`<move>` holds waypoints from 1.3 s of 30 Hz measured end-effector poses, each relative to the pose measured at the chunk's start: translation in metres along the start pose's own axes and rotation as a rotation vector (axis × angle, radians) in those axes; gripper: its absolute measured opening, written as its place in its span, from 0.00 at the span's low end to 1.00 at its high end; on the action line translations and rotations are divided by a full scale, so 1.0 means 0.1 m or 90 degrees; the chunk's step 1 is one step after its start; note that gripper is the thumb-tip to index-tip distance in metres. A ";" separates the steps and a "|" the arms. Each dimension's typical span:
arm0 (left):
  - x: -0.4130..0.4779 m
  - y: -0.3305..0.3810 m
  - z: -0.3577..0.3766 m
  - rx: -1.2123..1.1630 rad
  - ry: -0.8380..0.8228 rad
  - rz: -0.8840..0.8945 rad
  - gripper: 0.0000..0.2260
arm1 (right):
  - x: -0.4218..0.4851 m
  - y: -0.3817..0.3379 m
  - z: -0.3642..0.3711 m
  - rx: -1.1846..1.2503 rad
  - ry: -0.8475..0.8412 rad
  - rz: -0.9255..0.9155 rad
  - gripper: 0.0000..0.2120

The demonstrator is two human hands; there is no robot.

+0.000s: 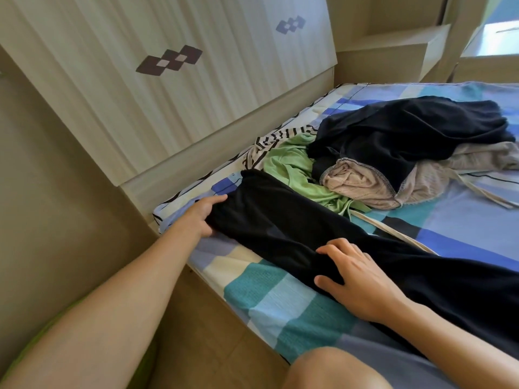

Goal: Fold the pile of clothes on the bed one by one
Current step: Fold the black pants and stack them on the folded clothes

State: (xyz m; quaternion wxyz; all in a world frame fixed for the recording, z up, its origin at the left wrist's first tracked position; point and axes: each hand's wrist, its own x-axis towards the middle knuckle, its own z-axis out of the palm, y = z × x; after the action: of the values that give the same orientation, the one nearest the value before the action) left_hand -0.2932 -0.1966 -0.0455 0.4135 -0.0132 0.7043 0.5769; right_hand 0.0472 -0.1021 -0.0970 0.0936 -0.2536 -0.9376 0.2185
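A long black garment (280, 220) lies stretched across the near part of the bed, from the left edge toward the lower right. My left hand (200, 216) grips its far left end, thumb on top and fingers tucked under the fabric. My right hand (356, 276) presses flat on the garment's middle, fingers spread and slightly bent. Behind them sits the pile: a dark navy garment (407, 133) on top, a beige one (365, 183) under it, a light green one (292, 167) and a black-and-white striped one (269, 143) at the left.
The bed (269, 299) has a blue, teal and cream checked sheet. A pale wooden wardrobe (140, 88) stands close along its left side. A cream strap (393, 234) trails from the pile. My bare knee (334, 369) is at the bottom edge.
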 end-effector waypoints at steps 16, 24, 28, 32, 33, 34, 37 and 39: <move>-0.35 0.53 0.63 0.178 0.022 0.206 0.14 | -0.06 0.01 -0.11 0.106 -0.007 0.032 0.26; -1.85 0.46 1.64 0.459 -0.251 0.656 0.09 | -0.32 0.03 -0.91 0.930 0.115 0.243 0.28; -2.51 0.06 2.06 0.657 -0.614 0.531 0.10 | -0.75 0.30 -1.29 1.092 0.196 0.315 0.30; -2.59 -0.25 2.35 0.599 -0.668 0.564 0.09 | -1.34 0.72 -1.21 1.033 0.263 0.504 0.34; -2.54 -0.29 2.43 0.579 -0.627 0.588 0.07 | -1.47 0.84 -1.17 1.003 0.282 0.565 0.36; -2.45 -0.31 2.48 0.583 -0.584 0.601 0.06 | -1.56 0.92 -1.13 1.006 0.271 0.586 0.37; -2.16 -0.44 2.58 0.805 -0.512 0.592 0.06 | -1.74 0.94 -1.14 0.978 0.233 0.561 0.31; -2.04 -0.67 2.60 0.999 -0.495 0.580 0.10 | -1.76 0.93 -1.12 0.810 0.246 0.528 0.21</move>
State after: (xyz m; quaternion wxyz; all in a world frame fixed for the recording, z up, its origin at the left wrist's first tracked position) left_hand 0.0214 -0.0983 0.0246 0.2461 0.7275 0.6402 0.0145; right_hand 0.2702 -0.0808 -0.0519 0.2931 -0.5142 -0.4280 0.6830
